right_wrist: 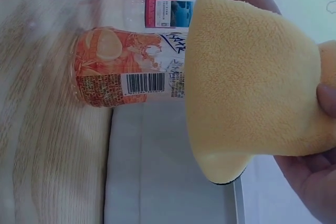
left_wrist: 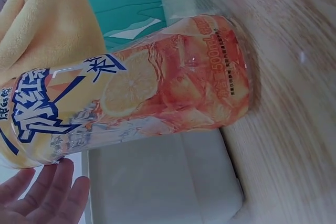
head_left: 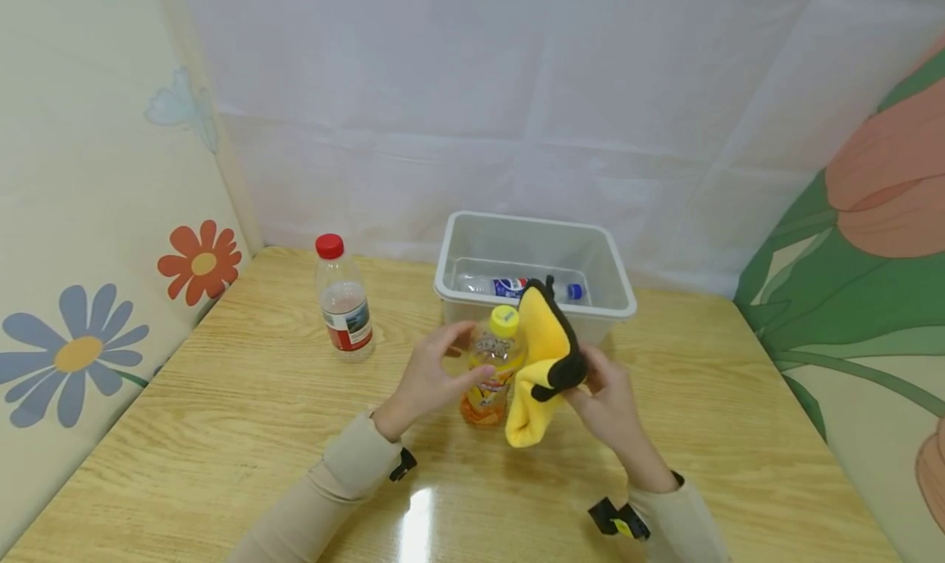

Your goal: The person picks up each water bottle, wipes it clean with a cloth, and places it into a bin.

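A bottle of iced tea with a yellow cap and orange label stands upright on the wooden table, just in front of a grey bin. My left hand is at its left side, thumb across the front. In the left wrist view the loosely bent fingers reach the bottle's edge without wrapping round it. A yellow fleecy cloth with black edging hangs from my right hand, which grips it at the bottle's right side. The cloth covers the bottle's upper part in the right wrist view.
Inside the grey bin lies a clear bottle with a blue cap. To the left stands a clear bottle with a red cap. White sheeting hangs behind the table, with flower-patterned panels at both sides.
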The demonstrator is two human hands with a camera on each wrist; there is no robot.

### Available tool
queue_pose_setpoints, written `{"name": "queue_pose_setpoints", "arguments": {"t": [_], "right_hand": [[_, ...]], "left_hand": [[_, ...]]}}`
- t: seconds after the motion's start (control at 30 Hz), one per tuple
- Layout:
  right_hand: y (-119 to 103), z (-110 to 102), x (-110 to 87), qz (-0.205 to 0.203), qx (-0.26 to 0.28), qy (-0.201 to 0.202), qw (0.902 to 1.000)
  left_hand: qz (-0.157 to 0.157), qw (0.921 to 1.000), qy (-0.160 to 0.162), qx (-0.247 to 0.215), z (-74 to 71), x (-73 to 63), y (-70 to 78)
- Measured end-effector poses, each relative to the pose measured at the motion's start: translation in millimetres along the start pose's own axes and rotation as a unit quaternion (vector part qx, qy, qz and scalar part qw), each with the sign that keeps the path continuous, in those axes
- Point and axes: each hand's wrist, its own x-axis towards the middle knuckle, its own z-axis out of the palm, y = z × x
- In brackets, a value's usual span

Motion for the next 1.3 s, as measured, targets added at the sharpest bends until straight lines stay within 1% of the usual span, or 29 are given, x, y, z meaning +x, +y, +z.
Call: {"name": "queue_pose_setpoints", "arguments": {"t": [0.23, 0.37, 0.63, 0.73, 0.93, 1.1, 1.3], "right_hand": [[2, 1, -0.5, 0.023, -0.003, -0.007, 0.9997], [5, 3, -1.4, 0.042, 0.001, -0.004, 0.9991], [10, 5, -5.2, 0.079, -0.004, -0.012, 0.9968], [12, 6, -7.3, 0.090, -0.006, -0.012, 0.9959], [17, 10, -11.8, 0.120, 0.009, -0.016, 0.9926], [21, 13, -15.6, 0.145, 0.008, -0.014, 0.9893], [27, 15, -18.5, 0.173, 0.014, -0.032, 0.9843]], "left_hand": [[-0.028, 0.9989, -0.007, -0.037, 0.3, 0.0, -1.3], [-0.032, 0.9981, -0.009, -0.051, -0.1, 0.1, -1.7], [-0.034, 0.9977, -0.007, -0.058, -0.9, 0.2, -1.7], [-0.039, 0.9967, -0.010, -0.070, -1.1, 0.2, -2.0], [-0.056, 0.9934, -0.016, -0.099, -0.8, -0.6, -2.0], [-0.071, 0.9913, -0.018, -0.109, 0.0, -1.4, -1.7], [-0.074, 0.9891, -0.016, -0.126, 0.6, -1.5, -1.6]]}}
